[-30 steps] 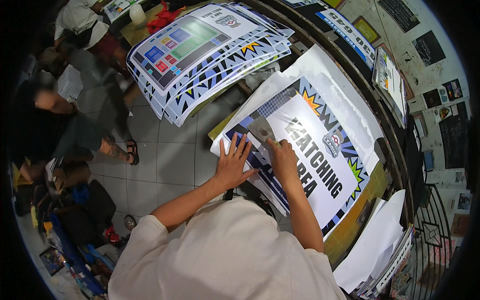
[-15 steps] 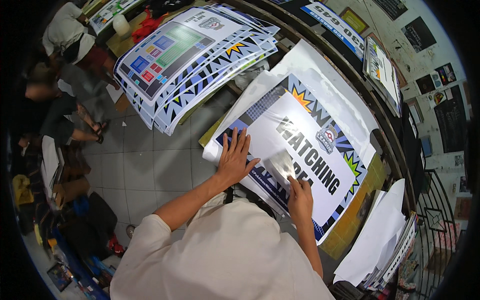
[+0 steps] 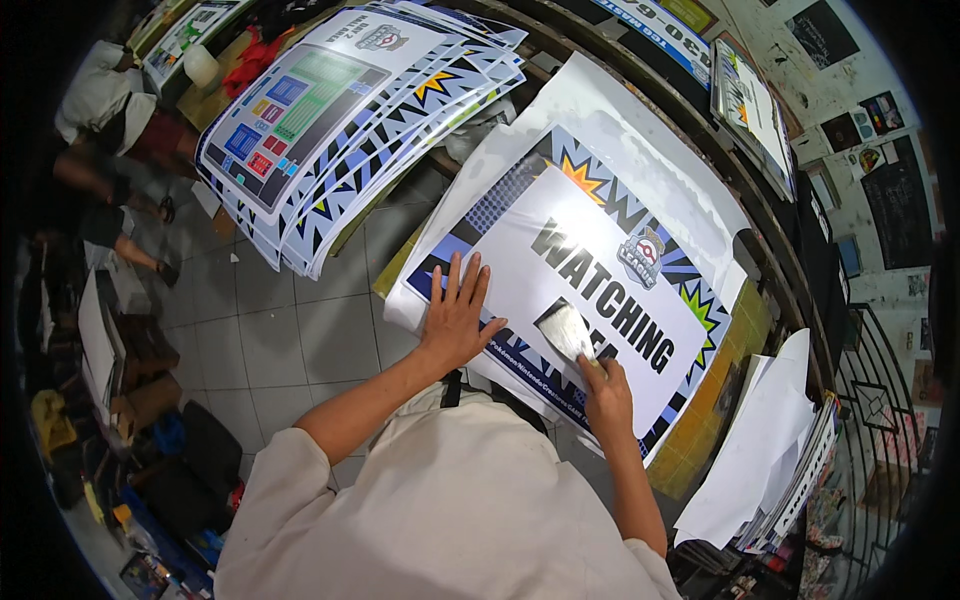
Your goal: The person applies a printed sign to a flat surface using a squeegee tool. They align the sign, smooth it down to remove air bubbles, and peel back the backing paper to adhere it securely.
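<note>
head view. the left hand (image 3: 457,318) lies flat on the lower left part of a large printed poster (image 3: 590,290), fingers (image 3: 470,280) spread wide and holding nothing, palm pressing the sheet down. the right hand (image 3: 606,398) is at the poster's near edge, its fingers closed around a flat squeegee (image 3: 566,330); the blade lies on the white middle panel of the poster, just beside the black lettering. the poster has a white centre, a dark blue zigzag border and orange and green starburst marks. it lies on a plain white backing sheet (image 3: 620,130) that extends past it on the far side.

surface: the poster and backing sheet rest on a table (image 3: 715,420) whose yellow-brown top shows at the right edge of the poster. to the right of that, a stack of white sheets (image 3: 765,460) lies at the table's end. to the upper left, a second stack of printed boards (image 3: 340,120), fanned out, rests on another support; the top board carries coloured blocks and a green panel.

room: the floor (image 3: 270,340) between the two stacks is grey tile. another person (image 3: 110,110) in light clothing is at the upper left, near the floor. bags and loose items (image 3: 140,440) lie along the left side. the wall (image 3: 850,70) at the upper right is pale and carries small dark pictures; a black metal railing (image 3: 870,400) runs at the right edge.
</note>
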`<state>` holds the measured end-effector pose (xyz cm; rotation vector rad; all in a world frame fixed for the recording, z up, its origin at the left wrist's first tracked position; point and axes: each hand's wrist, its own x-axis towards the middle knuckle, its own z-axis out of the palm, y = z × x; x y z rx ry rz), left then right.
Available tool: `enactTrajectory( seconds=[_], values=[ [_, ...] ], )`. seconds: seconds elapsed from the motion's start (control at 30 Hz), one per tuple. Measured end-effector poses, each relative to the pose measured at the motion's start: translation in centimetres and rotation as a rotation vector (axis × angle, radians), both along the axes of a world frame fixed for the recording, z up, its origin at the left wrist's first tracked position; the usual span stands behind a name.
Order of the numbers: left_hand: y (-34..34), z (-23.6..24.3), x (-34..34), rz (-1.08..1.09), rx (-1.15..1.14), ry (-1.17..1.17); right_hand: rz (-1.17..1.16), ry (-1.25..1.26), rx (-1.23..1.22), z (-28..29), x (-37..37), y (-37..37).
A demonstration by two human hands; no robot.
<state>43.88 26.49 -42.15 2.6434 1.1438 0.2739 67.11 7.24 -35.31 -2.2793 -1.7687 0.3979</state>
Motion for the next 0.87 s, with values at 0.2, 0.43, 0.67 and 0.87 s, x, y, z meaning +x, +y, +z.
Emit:
enactTrajectory(
  seconds=[0.2,0.43,0.67,0.87],
  values=[
    [-0.2,-0.2,0.0,0.012,0.004,0.036,0.096,-0.018,-0.025,-1.0,-2.3,8.1],
    [-0.2,-0.6,-0.2,0.010,0.047,-0.023,0.165,-0.029,0.101,-2.9,-4.2,15.3],
    [-0.2,-0.6,-0.8,0.075,-0.003,-0.220,0.117,0.136,0.151,0.9,-3.2,15.9],
    [-1.2,0.6,-2.5,0.144,-0.105,-0.124,0.057,0.152,-0.021,3.0,1.8,5.2]
  ],
)
